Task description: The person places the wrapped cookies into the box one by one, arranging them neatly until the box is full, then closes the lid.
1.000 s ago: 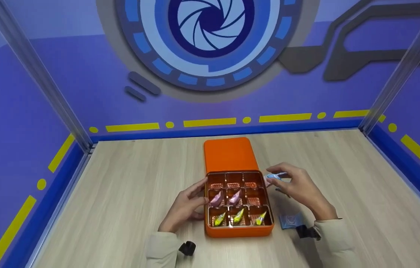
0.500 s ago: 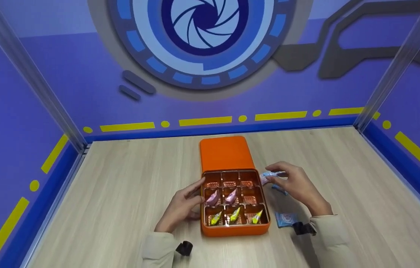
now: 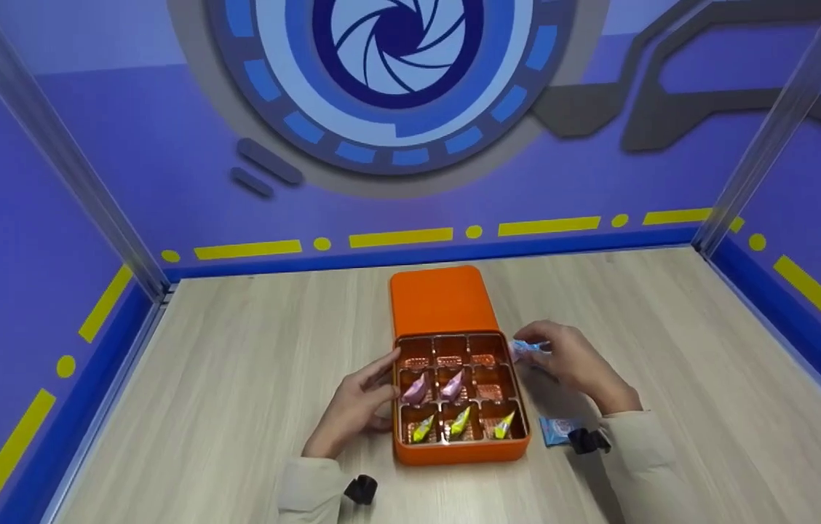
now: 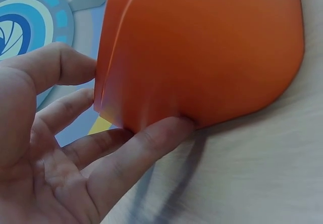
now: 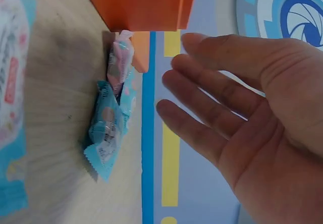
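Observation:
An orange box [image 3: 461,453] with a divided tray inside stands in the middle of the table in the head view. Two pink-wrapped candies [image 3: 416,388] lie in its middle row, and several yellow-wrapped candies [image 3: 423,428] fill the front row. My left hand [image 3: 354,407] touches the box's left wall with its thumb and fingertips. At the right side my right hand [image 3: 579,362] hovers over wrapped candies. Its fingers are loosely bent and hold nothing in the right wrist view, where a pink-and-blue candy [image 5: 120,61] and a blue candy [image 5: 105,128] lie beside the box.
An orange lid [image 3: 443,298] lies directly behind the box. A blue candy packet [image 3: 558,430] rests on the table near the right cuff. Blue printed walls [image 3: 236,211] with metal posts enclose the wooden table [image 3: 258,364] at back and sides.
The whole head view has shifted slightly left. My right hand has come a little lower over the candies, now hiding one blue candy seen before. My left hand stays on the box.

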The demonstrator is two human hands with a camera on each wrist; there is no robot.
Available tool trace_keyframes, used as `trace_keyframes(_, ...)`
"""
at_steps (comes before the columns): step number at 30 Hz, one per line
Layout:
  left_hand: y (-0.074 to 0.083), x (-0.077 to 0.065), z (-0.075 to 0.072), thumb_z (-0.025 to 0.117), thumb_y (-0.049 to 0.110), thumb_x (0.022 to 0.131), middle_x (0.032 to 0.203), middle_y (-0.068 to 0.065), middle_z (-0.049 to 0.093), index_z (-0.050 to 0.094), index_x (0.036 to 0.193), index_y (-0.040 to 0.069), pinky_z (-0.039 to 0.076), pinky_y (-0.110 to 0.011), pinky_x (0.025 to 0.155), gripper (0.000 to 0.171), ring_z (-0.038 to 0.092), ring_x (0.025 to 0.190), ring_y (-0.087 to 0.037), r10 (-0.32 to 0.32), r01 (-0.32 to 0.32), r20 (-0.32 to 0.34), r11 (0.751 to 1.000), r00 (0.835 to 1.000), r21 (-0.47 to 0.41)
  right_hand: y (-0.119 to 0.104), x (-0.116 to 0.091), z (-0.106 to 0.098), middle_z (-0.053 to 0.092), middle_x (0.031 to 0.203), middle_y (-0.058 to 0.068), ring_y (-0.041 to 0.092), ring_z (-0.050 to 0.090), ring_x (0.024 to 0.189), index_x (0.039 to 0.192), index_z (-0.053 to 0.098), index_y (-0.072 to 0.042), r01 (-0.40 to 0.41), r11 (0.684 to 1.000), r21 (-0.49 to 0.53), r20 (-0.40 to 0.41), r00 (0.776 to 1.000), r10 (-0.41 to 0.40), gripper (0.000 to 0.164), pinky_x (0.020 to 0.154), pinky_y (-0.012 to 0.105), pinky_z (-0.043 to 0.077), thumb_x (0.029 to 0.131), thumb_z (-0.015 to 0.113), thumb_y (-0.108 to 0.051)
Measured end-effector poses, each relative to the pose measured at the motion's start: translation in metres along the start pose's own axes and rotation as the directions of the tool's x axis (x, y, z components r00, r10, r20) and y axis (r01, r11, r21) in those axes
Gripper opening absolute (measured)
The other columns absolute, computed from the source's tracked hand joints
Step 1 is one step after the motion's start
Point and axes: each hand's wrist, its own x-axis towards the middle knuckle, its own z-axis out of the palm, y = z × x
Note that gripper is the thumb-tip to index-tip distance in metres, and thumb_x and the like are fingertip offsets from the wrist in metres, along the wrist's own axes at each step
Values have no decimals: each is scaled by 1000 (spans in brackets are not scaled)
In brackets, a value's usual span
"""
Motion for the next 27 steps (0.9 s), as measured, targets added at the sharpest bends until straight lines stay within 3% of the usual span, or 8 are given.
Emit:
trace_keyframes(9, 0, -1, 1, 66, 7, 96, 165, -23, 40, 46, 163, 18, 66, -48, 73, 71, 68, 118, -32, -16, 16, -6, 1000, 1000, -10, 2, 11, -2, 73, 119, 20, 42, 67, 113, 119, 74, 3, -35, 991, -131, 90, 995, 47, 26, 101, 61, 54, 94, 72, 10)
trace_keyframes(19, 0, 0, 0, 66, 6, 96, 165, -23, 39, 47, 162, 17, 66, -47, 70, 70, 69, 114, -31, -5, 5, 6, 1000, 1000, -25, 8, 21, -5, 74, 107, 18, 38, 70, 99, 112, 75, 5, 76, 979, -191, 168, 985, -44, 25, 91, 58, 59, 89, 75, 11)
trace_keyframes(27, -2, 1, -3, 66, 6, 98, 164, -19, 43, 47, 162, 17, 65, -41, 66, 68, 65, 120, -29, 18, -19, 5, 1000, 1000, 17, 13, 27, 0, 71, 95, 10, 22, 60, 82, 105, 76, 1, 133, 961, -244, 206, 975, -82, 21, 78, 47, 59, 86, 83, 7)
